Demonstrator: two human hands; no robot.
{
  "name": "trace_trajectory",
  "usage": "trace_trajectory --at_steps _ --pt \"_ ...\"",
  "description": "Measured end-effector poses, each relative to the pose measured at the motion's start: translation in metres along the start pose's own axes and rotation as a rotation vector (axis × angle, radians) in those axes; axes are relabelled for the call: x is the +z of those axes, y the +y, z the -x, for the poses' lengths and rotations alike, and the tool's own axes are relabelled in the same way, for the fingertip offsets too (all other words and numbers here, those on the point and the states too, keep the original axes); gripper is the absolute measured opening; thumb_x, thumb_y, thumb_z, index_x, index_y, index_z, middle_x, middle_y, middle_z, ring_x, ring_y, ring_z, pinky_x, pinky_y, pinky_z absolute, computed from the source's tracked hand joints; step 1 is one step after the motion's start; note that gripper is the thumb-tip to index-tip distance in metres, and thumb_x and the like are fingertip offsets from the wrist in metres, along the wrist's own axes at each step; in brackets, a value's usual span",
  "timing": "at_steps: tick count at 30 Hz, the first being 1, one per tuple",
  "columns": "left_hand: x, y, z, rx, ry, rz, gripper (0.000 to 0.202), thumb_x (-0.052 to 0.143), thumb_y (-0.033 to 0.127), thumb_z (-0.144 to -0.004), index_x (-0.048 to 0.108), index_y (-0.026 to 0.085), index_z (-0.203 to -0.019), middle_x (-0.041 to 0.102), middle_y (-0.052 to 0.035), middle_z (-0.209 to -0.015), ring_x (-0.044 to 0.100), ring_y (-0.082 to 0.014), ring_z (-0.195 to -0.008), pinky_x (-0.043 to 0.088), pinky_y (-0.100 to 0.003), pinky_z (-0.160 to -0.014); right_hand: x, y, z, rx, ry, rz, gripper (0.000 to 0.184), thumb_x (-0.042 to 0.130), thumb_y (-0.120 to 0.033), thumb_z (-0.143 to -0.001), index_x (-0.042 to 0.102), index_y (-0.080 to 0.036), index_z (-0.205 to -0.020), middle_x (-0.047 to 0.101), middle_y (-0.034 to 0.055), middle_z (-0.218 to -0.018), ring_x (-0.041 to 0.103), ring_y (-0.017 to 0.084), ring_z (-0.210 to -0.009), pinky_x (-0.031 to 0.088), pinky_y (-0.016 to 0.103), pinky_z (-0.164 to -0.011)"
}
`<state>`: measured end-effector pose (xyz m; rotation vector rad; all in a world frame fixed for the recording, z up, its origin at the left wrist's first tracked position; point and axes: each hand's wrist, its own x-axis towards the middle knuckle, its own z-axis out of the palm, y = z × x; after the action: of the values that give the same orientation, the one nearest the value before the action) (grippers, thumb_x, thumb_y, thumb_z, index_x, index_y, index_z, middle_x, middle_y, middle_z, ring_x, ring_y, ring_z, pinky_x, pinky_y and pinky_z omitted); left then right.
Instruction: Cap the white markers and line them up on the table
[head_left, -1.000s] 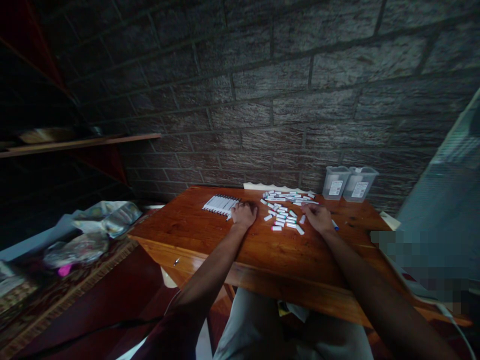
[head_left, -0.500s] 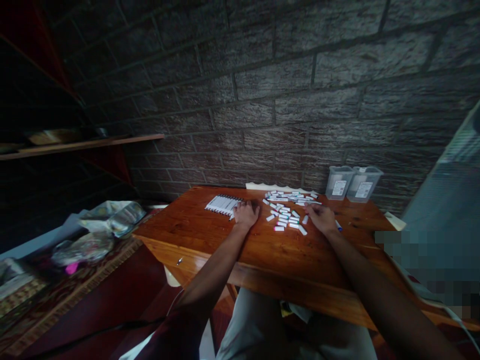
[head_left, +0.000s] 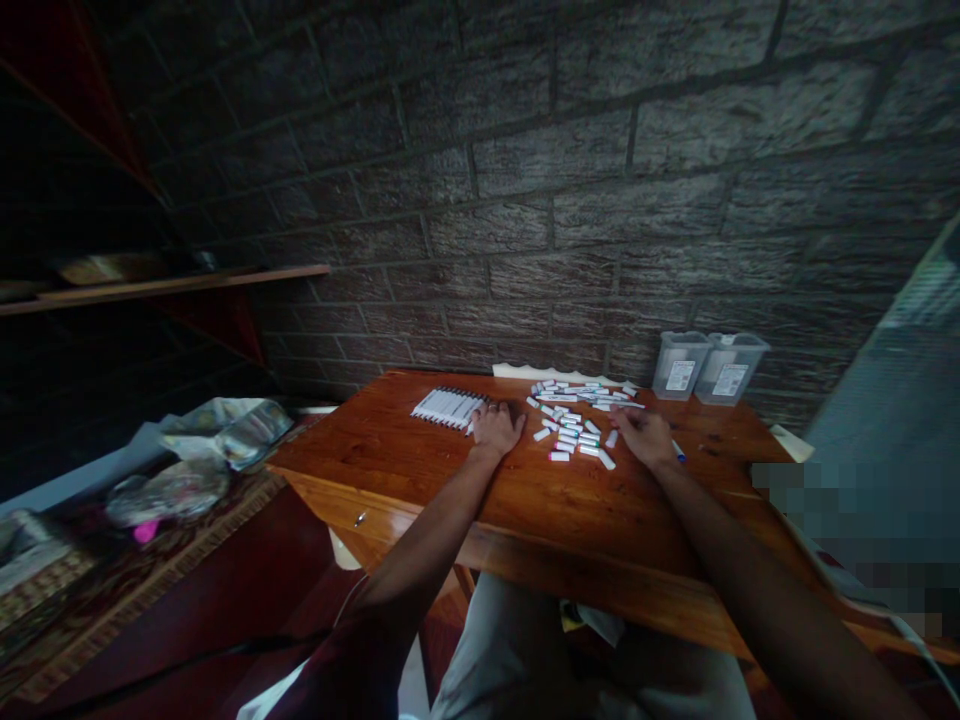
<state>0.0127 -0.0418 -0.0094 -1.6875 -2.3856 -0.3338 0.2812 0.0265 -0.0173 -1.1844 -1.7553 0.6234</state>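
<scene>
On the wooden table [head_left: 360, 440] a neat row of white markers with black ends [head_left: 448, 407] lies side by side. My left hand [head_left: 498, 430] rests at the right end of this row, palm down, fingers apart. Loose white caps [head_left: 568, 440], some with coloured ends, are scattered between my hands. Behind them lies a pile of white marker parts [head_left: 577, 393]. My right hand [head_left: 646, 437] is at the right side of the caps, its fingers bent and drawn together; what they hold, if anything, is too small to make out. A blue-ended marker [head_left: 679, 453] shows partly beside the right wrist.
Two clear plastic containers [head_left: 705, 370] with white labels stand at the back right of the table. A white wavy-edged strip [head_left: 525, 372] runs along the brick wall [head_left: 510, 240]. Plastic bags [head_left: 225, 430] lie to the left, below a wall shelf [head_left: 187, 287].
My left hand has shifted very slightly right, and its fingers look a little more spread. The right hand stays nearly in place. The markers and caps look unchanged.
</scene>
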Motion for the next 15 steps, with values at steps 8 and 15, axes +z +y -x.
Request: trace_trajectory --at_steps 8,15 --pt "0.0084 -0.0032 -0.0020 0.021 -0.065 0.035 0.066 0.028 0.060 -0.091 0.055 0.011 -0.126 0.053 -0.0189 -0.133 0.044 -0.0353 -0.125 0.030 -0.049 -0.104 0.0013 0.0063 -0.0022 0.014 -0.021 0.012 0.044 0.047 -0.054 -0.086 0.073 -0.019 -0.078 0.074 0.0048 -0.081 0.069 0.020 -0.080 0.050 0.030 -0.079" --pt "0.0050 -0.0006 -0.0007 -0.001 -0.064 0.077 0.069 0.023 0.061 -0.092 0.051 0.013 -0.132 0.045 -0.0189 -0.143 0.037 -0.0346 -0.133 0.021 -0.054 -0.111 0.0005 0.0036 -0.0019 0.020 -0.017 0.019 0.043 0.047 -0.053 -0.086 0.073 -0.019 -0.079 0.075 0.0048 -0.082 0.069 0.021 -0.080 0.050 0.031 -0.079"
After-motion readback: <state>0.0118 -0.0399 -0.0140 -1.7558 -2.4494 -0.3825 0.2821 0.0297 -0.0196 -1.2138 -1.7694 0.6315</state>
